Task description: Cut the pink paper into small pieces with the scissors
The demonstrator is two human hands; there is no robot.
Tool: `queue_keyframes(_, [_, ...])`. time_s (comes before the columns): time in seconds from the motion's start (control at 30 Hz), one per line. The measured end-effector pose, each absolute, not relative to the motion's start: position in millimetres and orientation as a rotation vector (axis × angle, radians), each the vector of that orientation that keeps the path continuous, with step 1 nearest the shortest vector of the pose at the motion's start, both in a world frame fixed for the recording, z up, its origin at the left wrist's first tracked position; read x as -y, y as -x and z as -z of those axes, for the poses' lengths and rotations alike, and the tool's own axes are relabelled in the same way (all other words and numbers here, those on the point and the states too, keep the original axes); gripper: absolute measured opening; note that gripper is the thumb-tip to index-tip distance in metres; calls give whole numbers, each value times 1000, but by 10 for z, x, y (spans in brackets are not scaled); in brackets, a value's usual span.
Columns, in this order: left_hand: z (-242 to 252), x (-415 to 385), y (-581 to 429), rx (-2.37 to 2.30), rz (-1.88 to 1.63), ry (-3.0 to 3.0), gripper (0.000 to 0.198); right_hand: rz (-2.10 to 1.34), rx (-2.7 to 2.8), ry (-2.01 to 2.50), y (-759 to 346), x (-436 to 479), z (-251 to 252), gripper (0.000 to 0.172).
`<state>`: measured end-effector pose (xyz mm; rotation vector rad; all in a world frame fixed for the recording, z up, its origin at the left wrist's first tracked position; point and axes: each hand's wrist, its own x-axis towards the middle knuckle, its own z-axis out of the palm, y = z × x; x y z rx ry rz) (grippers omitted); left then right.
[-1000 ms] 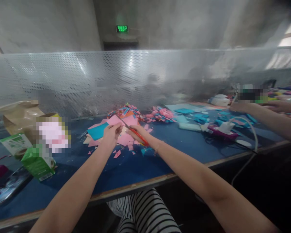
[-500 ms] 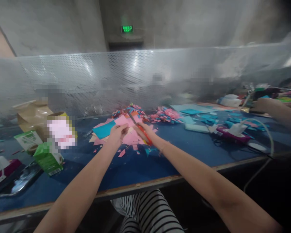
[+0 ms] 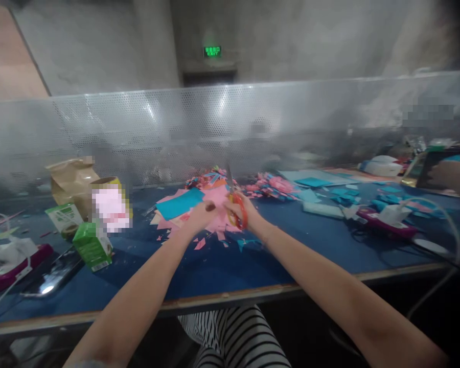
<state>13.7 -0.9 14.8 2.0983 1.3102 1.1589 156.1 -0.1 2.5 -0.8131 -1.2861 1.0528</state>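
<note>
Red-handled scissors [image 3: 242, 205]: in right hand [image 3: 252, 213], fingers wrapped round handles; long axis aimed away, toward perforated screen [image 3: 138, 128].
Pink paper [image 3: 215, 194]: just beyond left hand [image 3: 202, 214], left of scissors.
Left fingers: blurred, can't tell if pinching.

Cartons [image 3: 92, 248] — left of paper pile [image 3: 181, 204]
</note>
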Motion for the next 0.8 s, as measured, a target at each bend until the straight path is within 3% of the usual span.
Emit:
queue_keyframes(0.1, [-351,0,119,-1765,-1653,-2226,47,-1028,1252,824,-1567,-13,-16,38])
queue_keyframes(0.2, [-484,-38,504,-2277,-1922,-1920,60,-1019,1280,819,-1579,-39,14,38])
queue_keyframes(0.4, [-293,-256,1042,-2676,-1769,-1398,71,-969,1370,854,-1559,-45,55,39])
queue_keyframes(0.8, [-272,-267,1008,-2624,-1769,-1468,66,-957,1399,848,-1576,-135,77,38])
